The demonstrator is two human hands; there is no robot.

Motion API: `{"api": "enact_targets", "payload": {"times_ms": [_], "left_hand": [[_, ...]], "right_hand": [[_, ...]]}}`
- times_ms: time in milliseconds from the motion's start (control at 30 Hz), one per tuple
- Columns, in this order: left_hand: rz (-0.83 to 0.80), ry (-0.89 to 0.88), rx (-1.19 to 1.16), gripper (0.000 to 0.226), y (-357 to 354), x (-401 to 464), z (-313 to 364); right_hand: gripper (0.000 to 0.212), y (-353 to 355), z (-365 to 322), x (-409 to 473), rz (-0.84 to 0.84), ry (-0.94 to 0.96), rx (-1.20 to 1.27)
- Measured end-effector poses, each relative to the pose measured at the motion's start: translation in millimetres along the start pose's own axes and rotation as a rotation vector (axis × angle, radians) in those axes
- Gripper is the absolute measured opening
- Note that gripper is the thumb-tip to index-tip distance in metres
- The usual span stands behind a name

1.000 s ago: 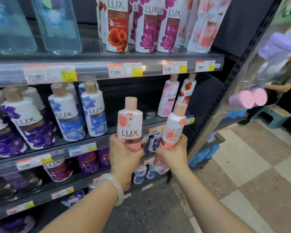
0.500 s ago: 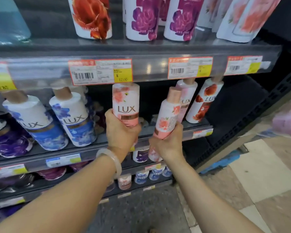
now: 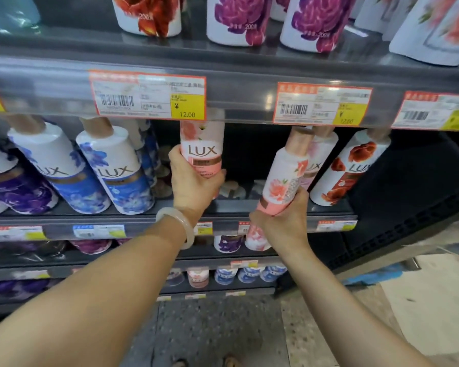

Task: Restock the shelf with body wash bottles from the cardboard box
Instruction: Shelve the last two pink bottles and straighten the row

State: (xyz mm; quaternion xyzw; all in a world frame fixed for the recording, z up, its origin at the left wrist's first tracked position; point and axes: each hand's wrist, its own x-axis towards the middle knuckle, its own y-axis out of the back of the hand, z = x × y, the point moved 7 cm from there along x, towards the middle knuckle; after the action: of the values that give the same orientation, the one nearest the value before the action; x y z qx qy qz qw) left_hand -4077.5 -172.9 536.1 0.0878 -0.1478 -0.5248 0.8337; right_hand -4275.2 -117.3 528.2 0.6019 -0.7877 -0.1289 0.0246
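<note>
My left hand (image 3: 194, 185) grips the lower half of a pink LUX body wash bottle (image 3: 203, 145), held upright in the gap of the middle shelf (image 3: 64, 219); its cap is hidden behind the price rail above. My right hand (image 3: 282, 219) grips the base of a second pink LUX bottle (image 3: 286, 172), tilted with its rose-gold cap toward the upper right, just in front of a pale pink bottle (image 3: 316, 160) standing on the shelf. The cardboard box is not in view.
Blue (image 3: 114, 170) and purple (image 3: 13, 192) LUX bottles stand left of the gap, a red-flower bottle (image 3: 347, 168) to the right. The price rail (image 3: 223, 94) of the upper shelf hangs just above. More bottles fill lower shelves. Flat cardboard (image 3: 435, 300) lies on the floor at the right.
Both hands have raised their bottles up and forward from below the shelf edge into the middle shelf opening. The camera has moved closer to the shelf.
</note>
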Motion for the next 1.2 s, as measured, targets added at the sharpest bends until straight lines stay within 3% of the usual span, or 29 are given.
{"api": "enact_targets", "payload": {"times_ms": [333,533,667,900,1067,1200], "left_hand": [[-0.026,0.019,0.030,0.082,0.3,-6.4,-28.2],[-0.029,0.035,0.027,0.099,1.3,-19.6,-37.2],[0.123,-0.063,0.170,0.070,16.5,-61.1,-27.9],[-0.191,-0.160,0.176,0.071,-12.2,-78.9,-8.5],[-0.245,-0.174,0.232,0.069,-23.2,-70.7,-10.5],[-0.253,-0.139,0.258,0.065,-29.7,-75.8,-19.4]], "right_hand": [[0.069,-4.7,2.0,4.0,-0.070,0.039,0.004],[0.066,-15.1,-8.4,3.6,-0.102,0.070,-0.003],[0.070,-23.9,-15.2,7.3,-0.134,0.076,0.009],[0.080,-35.0,-42.8,41.2,-0.175,0.096,-0.008],[0.087,-48.9,-33.3,67.9,-0.212,0.084,-0.057],[0.080,-50.2,-11.9,67.5,-0.293,0.072,-0.122]]}}
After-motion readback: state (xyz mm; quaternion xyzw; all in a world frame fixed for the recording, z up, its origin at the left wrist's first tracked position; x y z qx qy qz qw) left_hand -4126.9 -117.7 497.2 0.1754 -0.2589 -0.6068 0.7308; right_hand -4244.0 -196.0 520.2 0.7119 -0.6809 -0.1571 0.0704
